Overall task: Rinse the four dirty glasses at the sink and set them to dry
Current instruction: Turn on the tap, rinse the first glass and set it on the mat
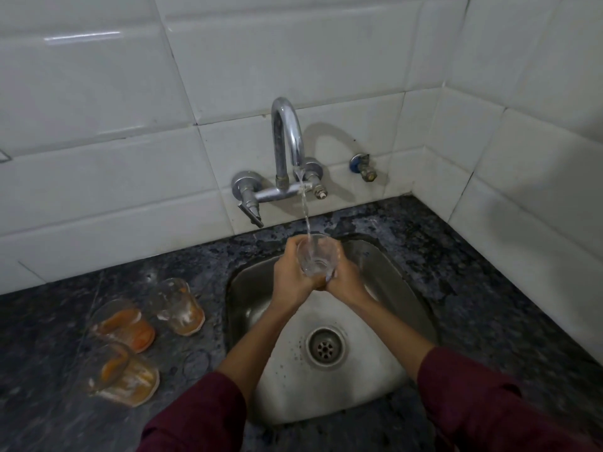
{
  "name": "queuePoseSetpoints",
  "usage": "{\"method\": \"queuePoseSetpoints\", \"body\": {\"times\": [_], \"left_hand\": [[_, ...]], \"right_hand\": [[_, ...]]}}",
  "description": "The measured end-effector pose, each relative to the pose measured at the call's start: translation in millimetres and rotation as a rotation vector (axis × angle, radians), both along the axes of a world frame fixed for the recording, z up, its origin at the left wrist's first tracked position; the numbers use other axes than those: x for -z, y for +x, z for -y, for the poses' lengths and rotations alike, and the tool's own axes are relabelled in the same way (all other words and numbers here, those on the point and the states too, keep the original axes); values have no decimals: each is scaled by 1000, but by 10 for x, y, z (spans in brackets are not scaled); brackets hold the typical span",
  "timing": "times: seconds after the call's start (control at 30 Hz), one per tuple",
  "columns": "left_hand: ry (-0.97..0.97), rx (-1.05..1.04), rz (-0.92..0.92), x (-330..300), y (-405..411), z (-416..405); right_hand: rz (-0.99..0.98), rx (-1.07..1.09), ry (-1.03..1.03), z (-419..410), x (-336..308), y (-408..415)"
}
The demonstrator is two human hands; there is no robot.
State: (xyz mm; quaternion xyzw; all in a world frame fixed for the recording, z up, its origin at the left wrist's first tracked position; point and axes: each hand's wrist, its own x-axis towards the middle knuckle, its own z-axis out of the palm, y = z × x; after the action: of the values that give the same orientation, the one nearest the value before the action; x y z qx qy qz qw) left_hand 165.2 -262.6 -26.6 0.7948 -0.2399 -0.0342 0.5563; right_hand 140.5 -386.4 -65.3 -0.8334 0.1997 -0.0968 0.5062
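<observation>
A clear glass point(316, 258) is held upright over the steel sink point(248, 288), under the stream of water falling from the chrome tap point(287, 138). My left hand point(290, 278) wraps its left side and my right hand point(347, 280) wraps its right side and base. Water is collecting inside it. Three dirty glasses with orange residue stand on the dark counter left of the sink: one nearest the sink point(177, 306), one further left point(122, 324), one at the front point(124, 375).
The sink drain point(325, 346) lies below my wrists. A dark speckled counter point(473, 288) surrounds the sink. White tiled walls meet in a corner at the right. A small blue-capped valve point(362, 166) sticks out of the wall right of the tap.
</observation>
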Motion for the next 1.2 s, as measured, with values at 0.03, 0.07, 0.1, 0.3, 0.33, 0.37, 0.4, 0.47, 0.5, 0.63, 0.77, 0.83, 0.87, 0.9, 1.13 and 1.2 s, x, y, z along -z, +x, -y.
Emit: {"method": "queuePoseSetpoints", "body": {"times": [0.03,0.07,0.1,0.3,0.33,0.37,0.4,0.47,0.5,0.63,0.77,0.83,0.87,0.9,1.13,1.2], "left_hand": [[17,-6,49,-32,7,-6],[28,-9,86,-53,23,-17],[35,2,108,-65,47,-38],[61,118,22,-31,185,-269],[4,23,-43,-23,201,-287],[-61,-103,-88,-7,236,-305],[-102,-233,-104,6,288,-322],[-89,-389,-88,0,431,-339],[-51,-411,-75,-12,513,-334],[100,-433,-10,-262,727,-201],[307,-511,-1,-403,820,-104],[401,-505,46,-401,823,-105],[450,-486,82,-398,818,-112],[496,-466,121,-390,817,-120],[819,-405,278,-469,606,-282],[931,-287,215,-459,393,-345]], "right_hand": [[30,-5,20,-67,-14,14],[59,3,76,-121,-16,24],[88,21,170,-185,-66,26],[93,-160,501,-298,-72,-64],[64,-203,525,-262,-47,-115],[30,-245,530,-222,-50,-163],[-12,-273,511,-177,-61,-208],[-98,-335,439,-30,-124,-286],[-147,-362,363,41,-183,-322],[-307,-418,-108,339,-416,-421],[-358,-411,-404,481,-622,-461],[-398,-415,-529,492,-706,-482],[-415,-425,-596,475,-736,-494],[-419,-434,-645,457,-748,-502],[-379,-515,-824,260,-857,-523],[-366,-538,-822,204,-898,-520]]}}
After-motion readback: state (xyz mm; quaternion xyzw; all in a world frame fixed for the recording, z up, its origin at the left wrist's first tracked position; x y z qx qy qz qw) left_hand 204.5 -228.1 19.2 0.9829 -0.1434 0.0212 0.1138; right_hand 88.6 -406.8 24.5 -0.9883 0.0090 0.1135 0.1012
